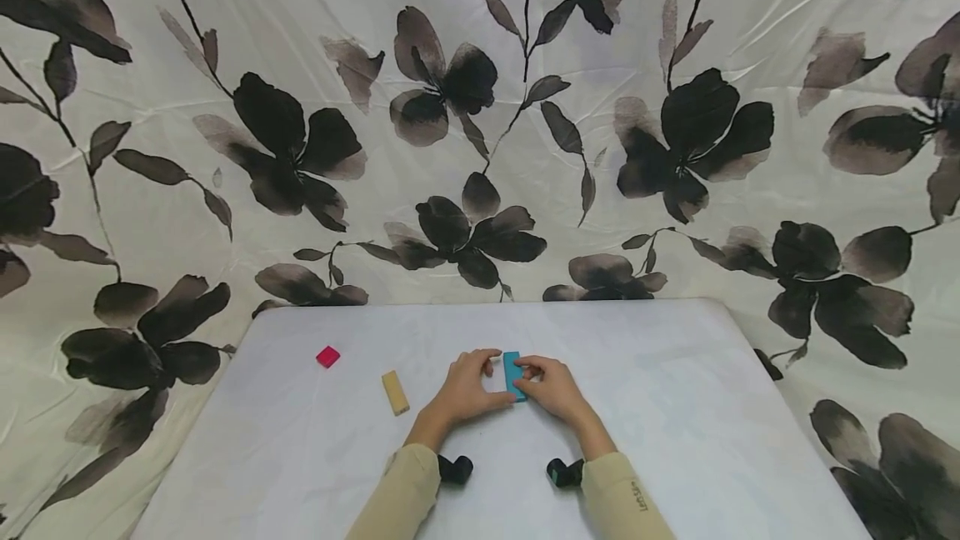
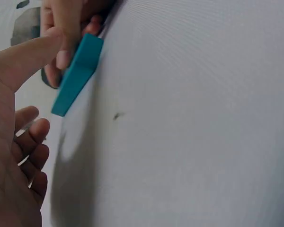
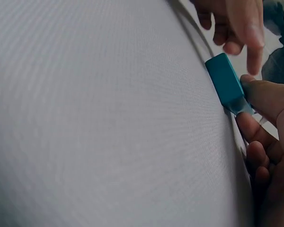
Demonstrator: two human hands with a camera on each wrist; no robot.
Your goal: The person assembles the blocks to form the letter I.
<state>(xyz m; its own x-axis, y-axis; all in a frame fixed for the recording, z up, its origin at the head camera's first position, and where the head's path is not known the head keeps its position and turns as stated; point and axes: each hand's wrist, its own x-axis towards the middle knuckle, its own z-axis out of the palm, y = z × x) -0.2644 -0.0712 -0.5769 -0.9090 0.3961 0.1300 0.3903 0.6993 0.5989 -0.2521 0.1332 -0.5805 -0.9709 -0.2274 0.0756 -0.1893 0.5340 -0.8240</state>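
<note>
A flat teal rectangular block (image 1: pixel 512 369) lies on the white table between the two hands. My right hand (image 1: pixel 553 387) pinches its right side; in the right wrist view the thumb and index finger meet one end of the block (image 3: pixel 225 80). On the other side, my left hand (image 1: pixel 467 387) is held with thumb and fingers spread apart. Its thumb reaches toward the near end of the block in the head view, while the other fingers bend loosely with nothing in them, as the left wrist view shows.
Left of the hands lies a yellow rectangular block (image 1: pixel 395 392), and farther left a red block (image 1: pixel 327 357). The white-covered table (image 1: pixel 675 440) ends at the back against a flower-patterned cloth (image 1: pixel 480 148). Dark devices (image 1: pixel 455 470) sit at both wrists.
</note>
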